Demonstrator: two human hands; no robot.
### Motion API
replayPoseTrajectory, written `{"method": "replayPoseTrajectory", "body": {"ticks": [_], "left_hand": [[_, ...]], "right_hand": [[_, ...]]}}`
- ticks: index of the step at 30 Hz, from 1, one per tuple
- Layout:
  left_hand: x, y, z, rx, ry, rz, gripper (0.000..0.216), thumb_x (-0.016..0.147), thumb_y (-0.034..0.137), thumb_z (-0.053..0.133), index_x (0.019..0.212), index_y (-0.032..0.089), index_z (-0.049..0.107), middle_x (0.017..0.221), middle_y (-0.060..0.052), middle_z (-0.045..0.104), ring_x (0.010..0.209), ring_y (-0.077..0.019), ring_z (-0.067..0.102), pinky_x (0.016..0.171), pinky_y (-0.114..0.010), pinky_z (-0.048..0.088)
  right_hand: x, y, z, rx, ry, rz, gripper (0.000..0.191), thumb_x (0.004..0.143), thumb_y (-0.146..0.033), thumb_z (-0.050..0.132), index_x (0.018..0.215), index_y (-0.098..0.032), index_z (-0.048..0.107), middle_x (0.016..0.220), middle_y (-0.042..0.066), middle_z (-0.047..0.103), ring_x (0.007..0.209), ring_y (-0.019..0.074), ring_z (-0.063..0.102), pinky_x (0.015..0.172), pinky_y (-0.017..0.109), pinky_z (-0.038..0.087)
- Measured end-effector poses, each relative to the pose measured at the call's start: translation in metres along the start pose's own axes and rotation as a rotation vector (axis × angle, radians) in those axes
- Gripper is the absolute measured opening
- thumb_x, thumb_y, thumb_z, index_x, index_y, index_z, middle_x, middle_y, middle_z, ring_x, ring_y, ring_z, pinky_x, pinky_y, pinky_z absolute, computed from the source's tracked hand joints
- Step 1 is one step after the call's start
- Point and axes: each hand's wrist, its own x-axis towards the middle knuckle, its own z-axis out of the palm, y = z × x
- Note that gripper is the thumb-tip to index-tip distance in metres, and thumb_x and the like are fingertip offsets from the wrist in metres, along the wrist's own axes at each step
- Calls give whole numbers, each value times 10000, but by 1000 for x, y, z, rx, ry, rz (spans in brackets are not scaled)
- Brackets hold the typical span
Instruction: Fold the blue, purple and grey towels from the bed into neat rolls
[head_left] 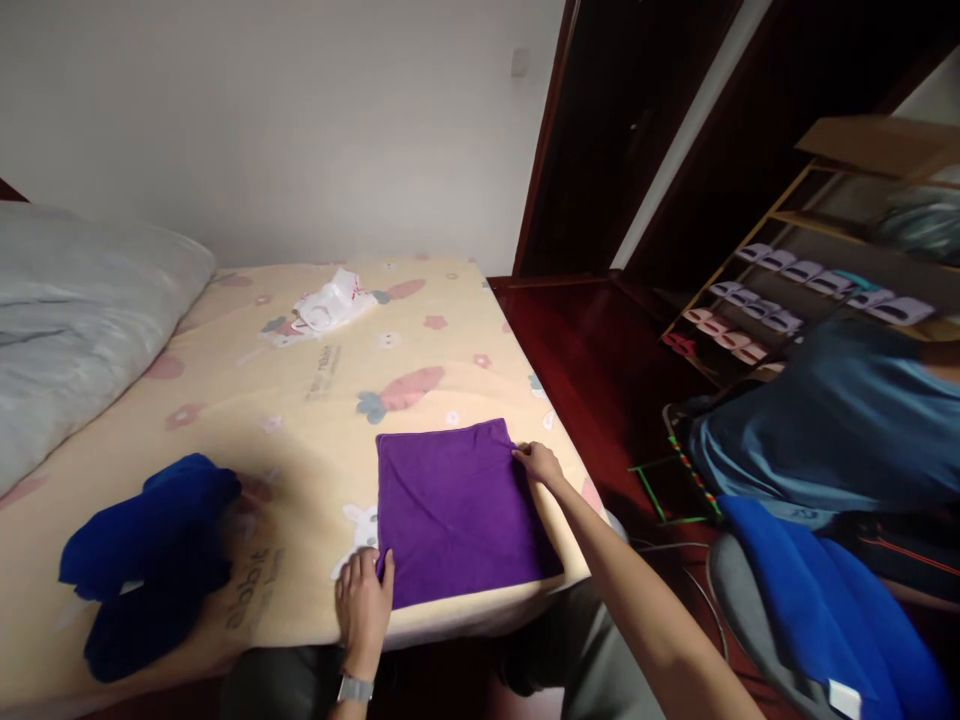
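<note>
A square purple cloth [457,515] lies spread nearly flat on the bed near its front edge, with faint creases across it. My left hand [365,597], with a watch on the wrist, pinches the cloth's left edge close to the lower left corner. On the far side, my right hand [538,464] has the right edge between thumb and fingers, just below the upper right corner, where the fabric puckers slightly. To the left of my left hand, a crumpled heap of blue cloth [150,555] rests on the bed.
The bed [300,400] has a yellow patterned sheet. A white plastic bag [334,300] and a grey quilt [90,320] lie farther back. At the right are a shoe rack [787,215], a person in a blue shirt [825,420] and another blue cloth [817,600] on a grey seat.
</note>
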Motion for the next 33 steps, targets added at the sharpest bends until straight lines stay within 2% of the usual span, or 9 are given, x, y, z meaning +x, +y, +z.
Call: {"method": "replayPoseTrajectory", "body": {"ticks": [4,9,14,17,19,23,26,30,33], "left_hand": [[1,-6,-2,-44,-13,25,296,973,422,430,868,207,604,810,-85,678,811,-255,631,763,-340,422],[-8,-15,-3,-79,-8,2,266,973,390,430,896,220,620,738,-67,688,722,-245,657,708,-327,425],[-15,-20,-5,-51,-28,2,288,990,397,397,938,230,626,728,-57,713,669,-227,682,668,-307,432],[-18,-20,-7,-61,-36,-29,307,994,434,386,961,231,615,715,-46,721,642,-217,686,639,-298,427],[-20,-21,-9,-101,-35,-16,306,986,458,406,985,227,607,714,-41,719,656,-218,690,667,-306,438],[-22,-24,-11,-154,-18,80,271,984,423,421,997,225,604,833,-61,742,747,-216,699,741,-332,440],[-21,-27,-14,-136,-5,123,250,991,385,423,960,220,607,913,-75,751,812,-215,701,784,-346,426],[-20,-30,-17,-92,-53,152,250,997,358,417,918,217,608,864,-58,741,755,-195,684,748,-334,416],[-20,-31,-17,-81,-71,217,241,996,322,416,927,219,622,868,-41,734,762,-182,677,735,-316,423]], "right_hand": [[-15,1,2,9,28,8,347,940,-469,533,1043,-187,707,1035,111,747,984,244,698,780,284,472],[-80,28,22,-54,23,-17,368,942,-526,519,1063,-212,670,1021,103,752,970,255,712,760,290,474],[-125,58,26,-151,81,65,416,1013,-484,334,1155,-210,613,1020,134,749,947,279,719,738,326,474],[-138,58,23,-130,98,97,485,1013,-537,289,1123,-205,626,1020,142,748,958,284,717,756,337,480],[-145,54,26,-144,80,46,480,1002,-564,326,1069,-210,644,1002,129,750,950,276,718,765,331,483],[-157,53,38,-280,86,-91,373,1011,-470,401,1014,-204,662,975,118,747,937,269,717,762,319,488],[-162,62,42,-326,126,-88,411,1042,-422,318,1014,-199,662,944,119,746,876,259,725,718,313,488],[-167,76,40,-443,159,-103,430,1049,-337,297,922,-185,678,910,128,742,834,256,726,708,311,476],[-155,69,32,-467,175,-108,412,1041,-351,326,926,-174,680,904,131,741,817,255,723,719,309,472]]}}
